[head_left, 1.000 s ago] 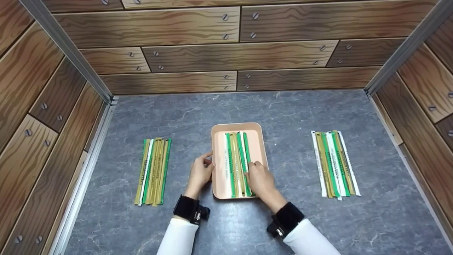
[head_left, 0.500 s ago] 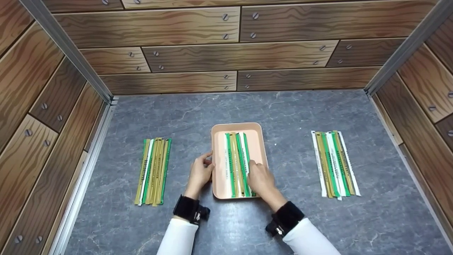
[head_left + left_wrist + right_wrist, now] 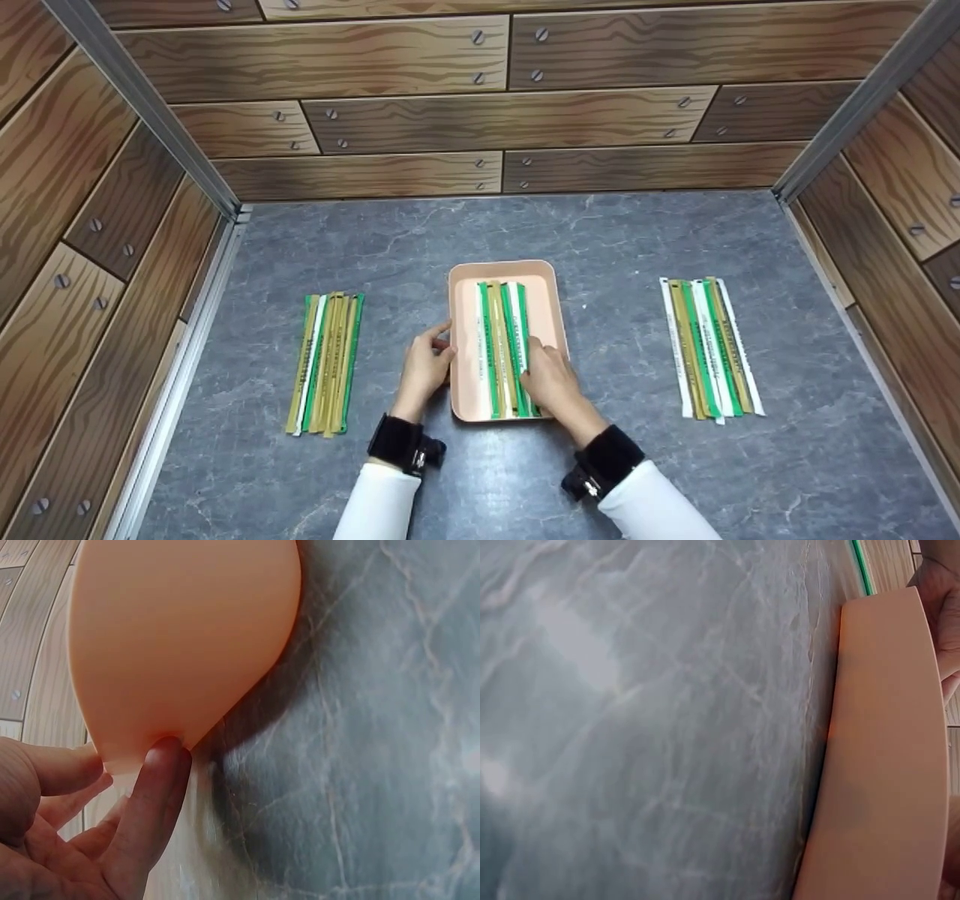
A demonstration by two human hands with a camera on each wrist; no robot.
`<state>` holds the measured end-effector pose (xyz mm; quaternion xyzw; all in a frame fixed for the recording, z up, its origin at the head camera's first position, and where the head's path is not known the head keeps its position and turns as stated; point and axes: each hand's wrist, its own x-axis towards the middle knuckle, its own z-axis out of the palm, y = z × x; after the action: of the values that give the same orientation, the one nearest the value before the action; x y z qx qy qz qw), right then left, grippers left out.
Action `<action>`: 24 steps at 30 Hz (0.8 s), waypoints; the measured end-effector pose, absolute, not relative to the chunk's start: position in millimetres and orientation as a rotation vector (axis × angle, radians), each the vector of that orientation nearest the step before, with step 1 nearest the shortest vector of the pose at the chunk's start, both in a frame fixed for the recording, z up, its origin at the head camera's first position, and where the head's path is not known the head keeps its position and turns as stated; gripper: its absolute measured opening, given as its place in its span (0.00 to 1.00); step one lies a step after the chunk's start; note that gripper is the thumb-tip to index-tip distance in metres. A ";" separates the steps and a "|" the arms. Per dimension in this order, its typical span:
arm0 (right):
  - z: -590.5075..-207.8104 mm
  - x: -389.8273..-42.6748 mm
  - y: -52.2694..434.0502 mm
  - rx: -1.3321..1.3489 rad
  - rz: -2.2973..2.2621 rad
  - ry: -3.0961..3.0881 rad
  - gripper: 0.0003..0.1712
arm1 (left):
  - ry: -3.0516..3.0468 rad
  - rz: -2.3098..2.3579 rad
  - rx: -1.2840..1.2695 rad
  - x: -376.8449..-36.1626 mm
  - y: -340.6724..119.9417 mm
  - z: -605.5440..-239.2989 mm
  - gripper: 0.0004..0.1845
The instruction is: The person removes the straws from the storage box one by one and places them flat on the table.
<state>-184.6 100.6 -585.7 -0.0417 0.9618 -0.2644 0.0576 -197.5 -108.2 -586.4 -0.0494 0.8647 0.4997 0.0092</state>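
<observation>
peach tray [image 3: 463, 352]: left hand [image 3: 424, 367] grips its left rim; right hand [image 3: 550, 377] presses relaxed fingers on the strips [image 3: 504, 341] inside.

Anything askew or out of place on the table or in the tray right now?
Nothing stands out. The strips in the tray lie lengthwise and parallel; the left pile and right pile are tidy. The left hand steadies the tray's edge, and the right hand rests on the strips.
</observation>
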 end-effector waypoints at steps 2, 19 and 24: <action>-584.9 -184.0 101.6 -0.129 -0.842 2.899 0.34 | 2.700 1.555 -0.162 -196.9 -108.3 -586.5 0.24; -550.1 -185.8 154.0 0.010 -1.135 2.873 0.35 | 2.707 1.518 -0.188 -197.8 -107.6 -588.3 0.24; -547.2 -186.2 184.5 0.095 -0.992 2.949 0.35 | 2.690 1.509 -0.208 -198.2 -108.0 -587.8 0.24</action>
<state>-186.2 184.5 -547.2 0.0304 0.9473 -0.3186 0.0143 -198.2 -108.0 -587.8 -0.0672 0.8700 0.4879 0.0250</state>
